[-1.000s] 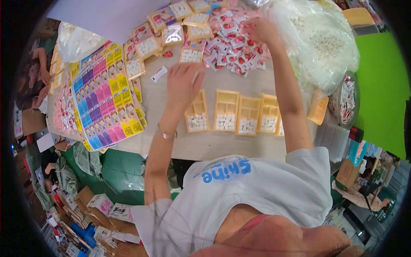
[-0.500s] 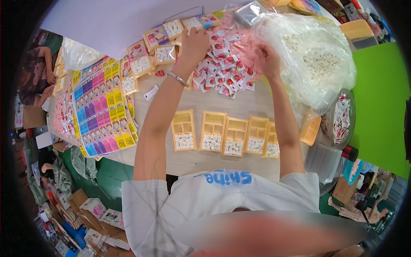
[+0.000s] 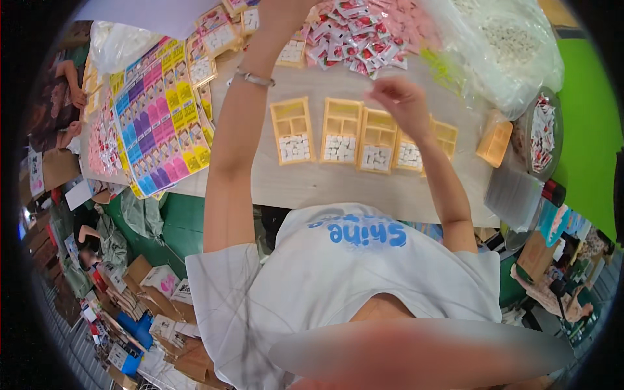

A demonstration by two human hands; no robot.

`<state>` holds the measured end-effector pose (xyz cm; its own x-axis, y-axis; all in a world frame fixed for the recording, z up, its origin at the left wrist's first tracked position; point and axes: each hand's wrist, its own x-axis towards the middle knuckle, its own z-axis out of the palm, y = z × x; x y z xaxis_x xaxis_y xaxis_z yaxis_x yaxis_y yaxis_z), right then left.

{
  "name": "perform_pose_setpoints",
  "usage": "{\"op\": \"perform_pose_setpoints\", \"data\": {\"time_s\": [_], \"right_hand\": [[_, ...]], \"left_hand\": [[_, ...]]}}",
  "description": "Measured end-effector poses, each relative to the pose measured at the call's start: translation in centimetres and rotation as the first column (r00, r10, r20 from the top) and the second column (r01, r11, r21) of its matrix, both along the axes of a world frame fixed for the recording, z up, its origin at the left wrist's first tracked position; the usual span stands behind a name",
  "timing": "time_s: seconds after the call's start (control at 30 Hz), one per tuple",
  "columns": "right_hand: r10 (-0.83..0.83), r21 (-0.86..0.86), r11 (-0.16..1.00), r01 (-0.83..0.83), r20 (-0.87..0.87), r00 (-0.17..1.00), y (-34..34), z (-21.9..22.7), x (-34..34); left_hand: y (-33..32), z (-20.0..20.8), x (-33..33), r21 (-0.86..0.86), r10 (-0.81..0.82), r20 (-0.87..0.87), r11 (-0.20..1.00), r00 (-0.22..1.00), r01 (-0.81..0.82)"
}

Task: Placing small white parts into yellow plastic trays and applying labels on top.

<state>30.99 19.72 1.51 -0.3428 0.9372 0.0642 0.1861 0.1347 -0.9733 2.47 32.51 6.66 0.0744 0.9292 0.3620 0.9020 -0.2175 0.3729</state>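
Observation:
A row of yellow compartment trays [image 3: 292, 107] lies in front of me, with small white blocks [image 3: 297, 148] in their near compartments. Over the right part of the row hovers my right hand [image 3: 402, 103], its fingers drawn together; whatever they may hold is too small to make out. My left hand [image 3: 292, 12] reaches to the far edge of the view, where its fingers are cut off. It is nearest to a filled tray [image 3: 291, 52] and a heap of strawberry-print sachets [image 3: 357, 39]. Plain pink sachets [image 3: 406, 23] lie beyond that heap.
A big clear bag [image 3: 513, 45] of white pieces spreads at the far right. Nearby are a round dish [image 3: 545, 133] of sachets, an orange tray [image 3: 495, 142] and clear plastic lids [image 3: 513, 195]. Colourful printed sheets [image 3: 156, 123] lie left; beyond them another person's hands [image 3: 75, 97] show.
My right hand has come back from the pink sachets to above the tray row. The view has tilted, so the table sits higher. My left hand stays at the far side.

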Motion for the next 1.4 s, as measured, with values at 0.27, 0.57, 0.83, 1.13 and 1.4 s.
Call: {"op": "perform_pose_setpoints", "data": {"time_s": [0.27,0.57,0.83,1.13,1.4], "right_hand": [[-0.046,0.477,0.857,-0.194,0.447,0.894,-2.7,-0.7,-3.1],[-0.435,0.49,0.826,0.278,0.242,0.867,9.0,0.4,3.3],[-0.341,0.549,0.82,-0.161,0.695,0.633,19.6,-1.2,4.8],[-0.434,0.604,0.772,0.197,0.275,0.858,19.2,-1.6,7.3],[-0.182,0.471,0.878,-0.085,0.494,0.85,1.0,3.2,11.0]], "left_hand": [[-17.4,-1.6,-4.6,-0.488,0.098,0.468,0.857,0.878,0.164],[-21.7,-5.1,-2.0,-0.421,0.238,0.138,0.893,0.961,-0.161],[-26.3,-7.0,0.9,-0.249,-0.023,-0.165,0.968,0.986,-0.019],[-11.5,-5.2,5.1,0.085,-0.198,0.067,0.978,0.978,0.192],[2.4,-3.8,14.0,-0.153,-0.36,-0.347,0.933,0.866,0.326]]}}
